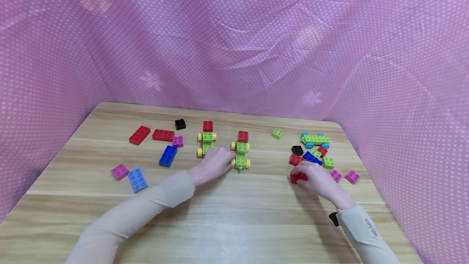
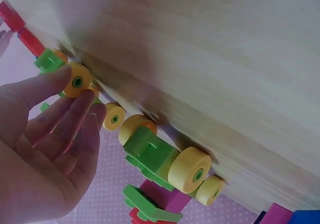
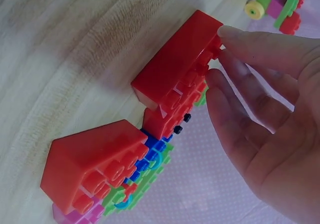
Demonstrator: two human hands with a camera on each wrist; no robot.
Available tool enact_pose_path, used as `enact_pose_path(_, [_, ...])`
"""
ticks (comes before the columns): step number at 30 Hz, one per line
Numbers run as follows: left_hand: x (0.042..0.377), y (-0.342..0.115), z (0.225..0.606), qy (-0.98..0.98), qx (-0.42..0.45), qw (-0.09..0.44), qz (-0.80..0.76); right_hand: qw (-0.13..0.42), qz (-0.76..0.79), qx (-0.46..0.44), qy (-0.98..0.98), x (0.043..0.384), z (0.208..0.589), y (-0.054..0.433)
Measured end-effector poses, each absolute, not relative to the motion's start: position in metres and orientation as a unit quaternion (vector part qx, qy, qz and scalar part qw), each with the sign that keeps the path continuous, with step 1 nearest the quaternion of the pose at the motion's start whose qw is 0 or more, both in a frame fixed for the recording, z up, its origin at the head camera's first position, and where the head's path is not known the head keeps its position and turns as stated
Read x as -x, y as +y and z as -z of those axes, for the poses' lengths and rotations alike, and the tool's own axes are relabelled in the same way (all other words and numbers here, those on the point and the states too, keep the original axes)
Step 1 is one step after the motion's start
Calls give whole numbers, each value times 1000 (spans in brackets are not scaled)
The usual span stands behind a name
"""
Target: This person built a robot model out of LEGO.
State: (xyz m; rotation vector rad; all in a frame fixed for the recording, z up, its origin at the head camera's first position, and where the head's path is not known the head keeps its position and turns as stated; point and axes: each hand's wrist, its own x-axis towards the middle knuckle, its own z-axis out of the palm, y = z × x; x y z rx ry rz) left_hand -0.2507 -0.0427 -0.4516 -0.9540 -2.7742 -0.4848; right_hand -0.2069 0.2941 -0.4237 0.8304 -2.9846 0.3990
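In the head view, my left hand [image 1: 217, 163] is at the near left wheel of a green toy car base with yellow wheels [image 1: 240, 160]. The left wrist view shows thumb and fingers pinching a yellow wheel [image 2: 77, 81]. A similar green car [image 2: 156, 156] stands beside that hand. On the right, my right hand [image 1: 314, 177] holds a red building brick [image 1: 294, 178]. Seen from the right wrist, thumb and fingertips grip one end of this red brick [image 3: 175, 56], its studs facing the palm side. Another red brick [image 3: 95, 164] lies nearby.
Right of centre are a green car base with blue wheels [image 1: 316, 139], a blue brick [image 1: 312, 158] and pink bricks [image 1: 352, 177]. At left lie red bricks [image 1: 140, 135], a dark blue brick [image 1: 168, 156], a light blue brick [image 1: 137, 180] and a black brick [image 1: 180, 124]. Pink dotted cloth [image 1: 234, 52] encloses the table.
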Motion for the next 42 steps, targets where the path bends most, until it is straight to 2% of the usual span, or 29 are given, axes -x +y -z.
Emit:
enact_pose_path(7, [254, -43, 452, -933, 312, 106, 147, -2, -125, -274, -954, 207, 426, 290])
enact_pose_path(14, [244, -52, 440, -930, 312, 104, 163, -9, -113, -253, -961, 205, 423, 296])
enact_pose_path(18, [235, -65, 431, -931, 307, 71, 184, -25, -112, -249, -962, 205, 423, 299])
enact_pose_path(26, [215, -115, 410, -933, 285, -22, 220, -22, -118, -259, -958, 207, 425, 293])
enact_pose_path(29, [210, -138, 403, -936, 287, -40, 201, -22, -118, -268, -956, 208, 425, 288])
enact_pose_path(36, [203, -193, 399, -907, 373, -59, 188, -32, -123, -277, -953, 211, 428, 276])
enact_pose_path(42, [192, -228, 397, -916, 367, -79, 139, -33, -127, -282, -950, 213, 429, 270])
